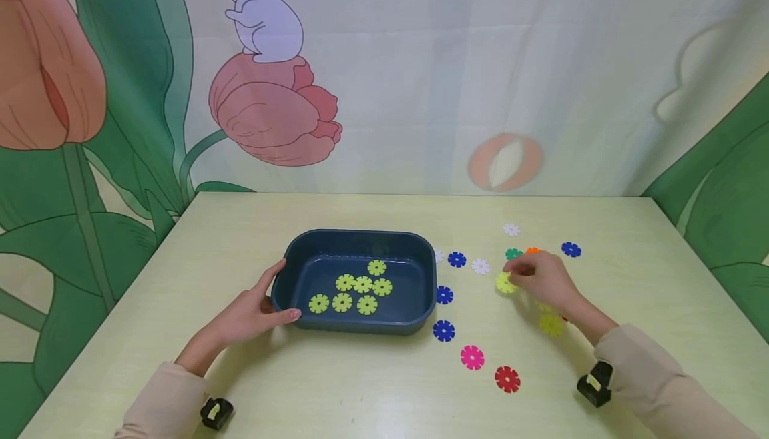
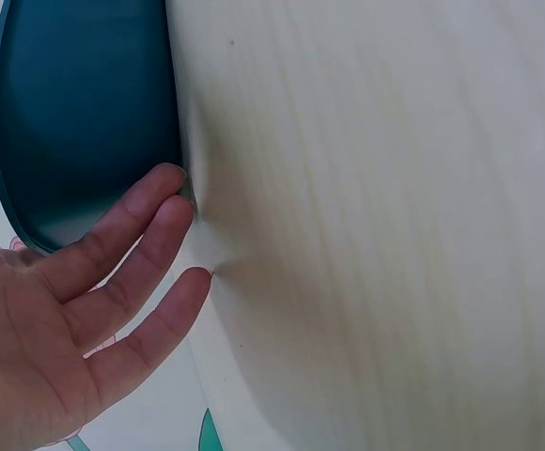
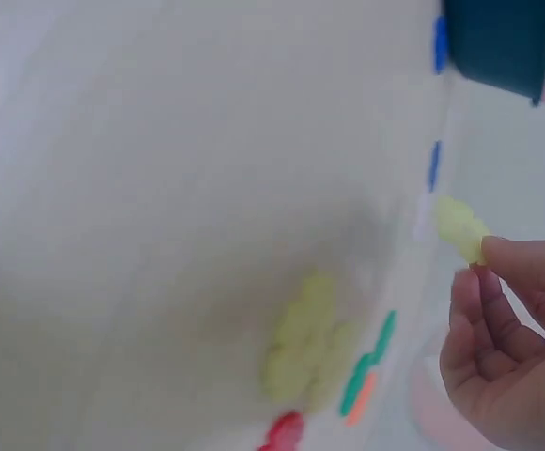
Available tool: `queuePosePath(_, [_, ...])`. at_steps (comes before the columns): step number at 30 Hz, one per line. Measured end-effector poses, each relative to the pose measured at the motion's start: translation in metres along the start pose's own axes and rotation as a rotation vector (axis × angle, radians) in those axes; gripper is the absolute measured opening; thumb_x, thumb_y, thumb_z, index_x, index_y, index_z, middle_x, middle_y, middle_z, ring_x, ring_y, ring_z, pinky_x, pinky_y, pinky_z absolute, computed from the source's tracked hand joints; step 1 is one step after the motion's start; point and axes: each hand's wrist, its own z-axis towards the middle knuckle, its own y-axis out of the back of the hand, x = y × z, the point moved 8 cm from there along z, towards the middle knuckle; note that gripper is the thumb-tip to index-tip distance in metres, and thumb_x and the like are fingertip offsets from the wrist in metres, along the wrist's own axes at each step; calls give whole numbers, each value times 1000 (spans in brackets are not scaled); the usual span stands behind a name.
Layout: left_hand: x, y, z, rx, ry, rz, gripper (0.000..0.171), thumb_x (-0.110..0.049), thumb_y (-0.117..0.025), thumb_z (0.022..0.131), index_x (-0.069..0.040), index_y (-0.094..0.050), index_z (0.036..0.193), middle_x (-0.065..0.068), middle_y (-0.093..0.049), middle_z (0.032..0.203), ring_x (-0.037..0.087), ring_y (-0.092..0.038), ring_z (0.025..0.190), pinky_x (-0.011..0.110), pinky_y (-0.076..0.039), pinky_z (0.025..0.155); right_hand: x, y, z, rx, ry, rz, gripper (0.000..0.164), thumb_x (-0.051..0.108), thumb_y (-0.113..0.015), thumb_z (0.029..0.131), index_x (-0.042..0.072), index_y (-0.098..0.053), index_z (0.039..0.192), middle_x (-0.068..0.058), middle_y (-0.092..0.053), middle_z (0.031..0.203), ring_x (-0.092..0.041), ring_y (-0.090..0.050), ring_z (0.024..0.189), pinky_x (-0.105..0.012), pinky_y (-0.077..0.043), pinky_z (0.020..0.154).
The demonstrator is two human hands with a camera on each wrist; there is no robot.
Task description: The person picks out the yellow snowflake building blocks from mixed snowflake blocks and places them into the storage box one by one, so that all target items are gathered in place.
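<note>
My right hand [image 1: 543, 281] pinches a yellow-green notched plastic disc [image 1: 505, 283] between thumb and fingertips, raised off the table in the right wrist view. Below that hand lie more yellow discs [image 1: 551, 324], partly hidden. A dark blue rectangular basin [image 1: 354, 327] stands to its left, with several yellow-green discs [image 1: 367, 305] flat on its floor. My left hand [image 1: 249, 315] rests against the basin's left end, thumb along the front corner and index finger near the back. In the left wrist view, its other fingers [image 2: 155, 249] extend loosely beside the basin wall.
Loose discs lie right of the basin: blue [image 1: 444, 331], pink [image 1: 472, 357], red [image 1: 507, 379], white [image 1: 480, 266], green [image 1: 513, 253] and orange [image 1: 533, 251]. Another blue disc [image 1: 571, 249] lies farther right. A printed curtain [image 1: 408, 92] hangs behind the table.
</note>
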Motion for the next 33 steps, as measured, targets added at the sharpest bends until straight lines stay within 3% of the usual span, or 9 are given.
queuePosePath(18, [-3,1,-1,-6,3,5,94,-36,-69,80,-7,-7,145,6,-64,77,16,-58,70,33,-41,63,44,-7,5,25,37,175,16,0,-65,82,-2,-66,97,-9,-64,84,-20,-59,75,-31,-49,67])
queuePosePath(33, [-1,1,-1,-9,14,2,95,-38,-69,80,-8,-7,146,8,-64,84,16,-58,74,33,-41,65,94,-39,32,93,34,344,17,3,-62,85,0,-66,101,-8,-62,84,-23,-60,74,-37,-50,70])
